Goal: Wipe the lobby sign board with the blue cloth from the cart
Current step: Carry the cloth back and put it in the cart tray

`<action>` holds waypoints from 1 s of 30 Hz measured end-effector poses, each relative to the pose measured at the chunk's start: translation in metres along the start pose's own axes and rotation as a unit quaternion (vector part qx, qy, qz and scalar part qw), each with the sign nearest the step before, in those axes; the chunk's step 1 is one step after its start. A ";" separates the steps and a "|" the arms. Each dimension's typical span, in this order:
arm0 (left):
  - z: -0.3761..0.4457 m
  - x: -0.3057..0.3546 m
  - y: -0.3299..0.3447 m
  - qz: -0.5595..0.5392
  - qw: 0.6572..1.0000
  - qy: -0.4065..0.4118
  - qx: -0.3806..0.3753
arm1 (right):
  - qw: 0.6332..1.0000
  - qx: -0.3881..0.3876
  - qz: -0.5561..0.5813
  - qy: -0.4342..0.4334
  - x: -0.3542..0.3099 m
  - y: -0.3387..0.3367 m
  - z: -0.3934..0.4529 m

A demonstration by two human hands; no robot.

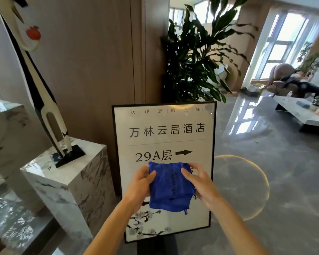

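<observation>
1. The left hand (140,183) and right hand (197,181) each pinch a side of the blue cloth (169,186), stretched between them.
2. The cloth hangs before the sign board (164,137), possibly not touching it, below its arrow line.
3. A marble pedestal (68,173) stands left of the board, a leafy plant (195,57) behind it.

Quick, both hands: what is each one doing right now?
Left hand: closed on the left edge of the blue cloth.
Right hand: closed on the cloth's upper right edge.

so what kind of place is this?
Most likely a hotel lobby: a framed sign board with a floor arrow, a crane sculpture on a marble pedestal, and a lounge with a low table on polished floor.
</observation>
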State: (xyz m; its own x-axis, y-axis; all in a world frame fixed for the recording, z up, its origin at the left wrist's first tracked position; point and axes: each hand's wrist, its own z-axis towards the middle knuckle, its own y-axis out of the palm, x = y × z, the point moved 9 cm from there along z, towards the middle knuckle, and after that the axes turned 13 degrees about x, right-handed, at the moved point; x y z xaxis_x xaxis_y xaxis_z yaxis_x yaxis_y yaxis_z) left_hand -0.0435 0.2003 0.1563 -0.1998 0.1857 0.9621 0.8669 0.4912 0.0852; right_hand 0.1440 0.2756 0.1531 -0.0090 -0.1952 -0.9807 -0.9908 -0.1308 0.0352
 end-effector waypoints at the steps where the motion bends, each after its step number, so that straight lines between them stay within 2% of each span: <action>1: 0.001 0.004 0.000 -0.002 1.000 0.004 0.002 | 1.000 -0.006 0.001 -0.011 -0.007 0.000 0.000; 7: 0.009 0.022 -0.007 0.023 0.999 0.018 0.016 | 0.990 -0.025 -0.087 -0.113 -0.041 0.000 0.005; 12: 0.016 0.034 -0.010 0.038 0.998 0.033 0.033 | 0.989 -0.046 -0.098 -0.101 -0.044 0.005 0.012; 15: 0.019 0.045 -0.007 0.021 0.997 0.070 0.015 | 0.989 -0.072 -0.089 -0.097 -0.047 0.005 0.017; 18: 0.021 0.053 0.002 0.064 0.991 0.111 -0.027 | 0.980 -0.091 -0.110 -0.137 -0.057 0.003 0.019; 22: 0.028 0.062 0.011 0.166 0.971 0.168 -0.032 | 0.968 -0.095 -0.153 -0.175 -0.069 0.001 0.024; 26: 0.031 0.078 0.016 0.266 0.937 0.228 0.005 | 0.956 -0.075 -0.207 -0.194 -0.077 -0.002 0.031; 30: 0.030 0.092 0.021 0.336 0.895 0.291 0.028 | 0.915 -0.064 -0.310 -0.250 -0.085 0.004 0.032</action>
State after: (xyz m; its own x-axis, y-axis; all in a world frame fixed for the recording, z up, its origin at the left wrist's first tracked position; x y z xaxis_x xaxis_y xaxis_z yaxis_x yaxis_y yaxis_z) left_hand -0.0576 0.2531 0.2386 0.6448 -0.0113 0.7642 0.6740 0.4798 -0.5616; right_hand 0.1364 0.3231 0.2307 0.4562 0.4203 -0.7844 -0.8034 -0.1844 -0.5661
